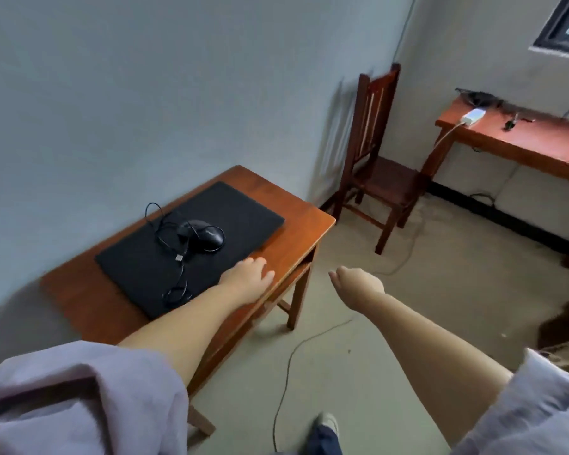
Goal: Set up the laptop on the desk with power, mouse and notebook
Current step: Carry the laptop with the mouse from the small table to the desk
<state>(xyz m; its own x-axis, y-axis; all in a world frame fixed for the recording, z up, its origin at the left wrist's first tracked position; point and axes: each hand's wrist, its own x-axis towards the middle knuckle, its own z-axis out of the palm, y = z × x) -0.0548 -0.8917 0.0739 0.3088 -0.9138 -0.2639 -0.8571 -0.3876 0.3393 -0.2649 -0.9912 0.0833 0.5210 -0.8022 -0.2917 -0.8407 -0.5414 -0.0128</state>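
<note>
A closed black laptop lies flat on a small wooden desk against the wall. On its lid sits a black wired mouse with its cable and USB plug coiled loosely beside it. My left hand rests palm down on the desk's near edge, touching the laptop's corner, fingers apart and holding nothing. My right hand hangs in the air to the right of the desk, over the floor, fingers loosely curled and empty. No notebook is in view.
A wooden chair stands in the corner behind the desk. A long wooden table at the right carries a white power adapter and dark items. A thin cable runs across the floor by my foot.
</note>
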